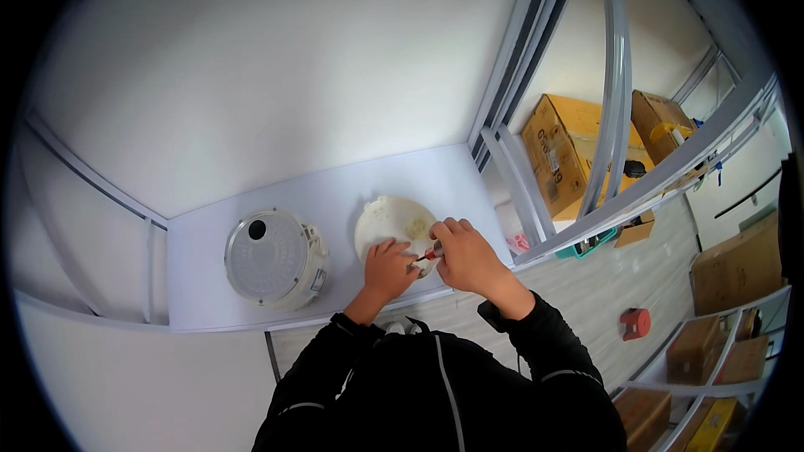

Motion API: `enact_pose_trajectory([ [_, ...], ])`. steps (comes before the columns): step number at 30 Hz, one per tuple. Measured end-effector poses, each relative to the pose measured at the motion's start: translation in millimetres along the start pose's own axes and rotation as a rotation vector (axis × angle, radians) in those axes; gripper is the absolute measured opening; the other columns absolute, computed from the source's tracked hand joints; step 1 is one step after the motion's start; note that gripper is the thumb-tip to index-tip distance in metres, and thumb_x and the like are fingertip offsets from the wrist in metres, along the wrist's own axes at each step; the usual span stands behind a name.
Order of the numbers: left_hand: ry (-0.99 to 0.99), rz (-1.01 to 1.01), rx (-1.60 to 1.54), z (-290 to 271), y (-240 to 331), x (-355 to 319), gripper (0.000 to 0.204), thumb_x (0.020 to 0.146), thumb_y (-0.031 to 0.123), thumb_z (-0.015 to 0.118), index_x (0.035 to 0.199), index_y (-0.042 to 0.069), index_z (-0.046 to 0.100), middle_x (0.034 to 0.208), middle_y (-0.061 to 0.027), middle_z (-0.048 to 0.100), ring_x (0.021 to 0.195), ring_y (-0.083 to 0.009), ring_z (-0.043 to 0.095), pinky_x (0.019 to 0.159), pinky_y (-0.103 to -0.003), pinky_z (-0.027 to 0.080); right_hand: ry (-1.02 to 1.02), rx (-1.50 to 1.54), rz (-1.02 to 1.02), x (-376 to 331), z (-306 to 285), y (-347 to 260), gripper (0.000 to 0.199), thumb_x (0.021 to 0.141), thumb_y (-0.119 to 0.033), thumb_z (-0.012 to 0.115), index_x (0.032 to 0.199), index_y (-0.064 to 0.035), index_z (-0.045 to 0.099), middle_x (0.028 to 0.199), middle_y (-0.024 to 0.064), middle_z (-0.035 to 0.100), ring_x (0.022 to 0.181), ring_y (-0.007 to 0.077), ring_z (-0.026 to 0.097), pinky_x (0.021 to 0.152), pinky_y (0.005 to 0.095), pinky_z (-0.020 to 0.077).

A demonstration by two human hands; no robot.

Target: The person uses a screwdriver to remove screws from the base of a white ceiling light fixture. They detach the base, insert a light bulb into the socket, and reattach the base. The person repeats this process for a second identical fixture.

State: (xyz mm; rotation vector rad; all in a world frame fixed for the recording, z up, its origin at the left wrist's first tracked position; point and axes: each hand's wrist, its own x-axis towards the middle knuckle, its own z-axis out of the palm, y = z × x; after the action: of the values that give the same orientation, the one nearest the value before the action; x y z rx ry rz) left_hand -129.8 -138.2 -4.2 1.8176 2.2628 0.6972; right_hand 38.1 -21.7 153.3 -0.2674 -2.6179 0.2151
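A shallow white round plastic cover lies on the bench, its inner side up, with small tabs on its rim and a yellowish patch inside. My left hand grips the cover at its near edge, fingers over the rim. In my right hand is a screwdriver with a red and dark handle, closed in the fingers. Its shaft points left at the near right part of the cover, beside my left fingertips. Whatever its tip meets is too small to make out.
Left of the cover stands a white drum-shaped appliance with a grey disc top and a dark round hole. The light bench meets a white wall behind. Metal posts, yellow cardboard boxes, a red stool and shelved boxes stand to the right.
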Motion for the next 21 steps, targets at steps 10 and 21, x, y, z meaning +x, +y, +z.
enact_pose_trajectory([
  [10, -0.002, 0.01, 0.019, 3, 0, 4, 0.026, 0.087, 0.038, 0.077, 0.109, 0.028, 0.088, 0.143, 0.0012, 0.071, 0.144, -0.0285, 0.054, 0.12, -0.048, 0.036, -0.052, 0.032, 0.11, -3, -5, 1, 0.031, 0.089, -0.014, 0.08, 0.113, -0.0016, 0.065, 0.101, 0.0197, 0.068, 0.082, 0.0439, 0.07, 0.071, 0.0507, 0.0577],
  [21, -0.03, 0.018, 0.043, -1, 5, 7, 0.023, 0.089, 0.042, 0.078, 0.105, 0.029, 0.089, 0.139, 0.0005, 0.073, 0.143, -0.029, 0.054, 0.12, -0.049, 0.036, -0.026, 0.148, 0.006, 0, -7, 3, 0.032, 0.093, -0.018, 0.08, 0.116, -0.0025, 0.066, 0.105, 0.0184, 0.068, 0.084, 0.0426, 0.072, 0.067, 0.0508, 0.0579],
])
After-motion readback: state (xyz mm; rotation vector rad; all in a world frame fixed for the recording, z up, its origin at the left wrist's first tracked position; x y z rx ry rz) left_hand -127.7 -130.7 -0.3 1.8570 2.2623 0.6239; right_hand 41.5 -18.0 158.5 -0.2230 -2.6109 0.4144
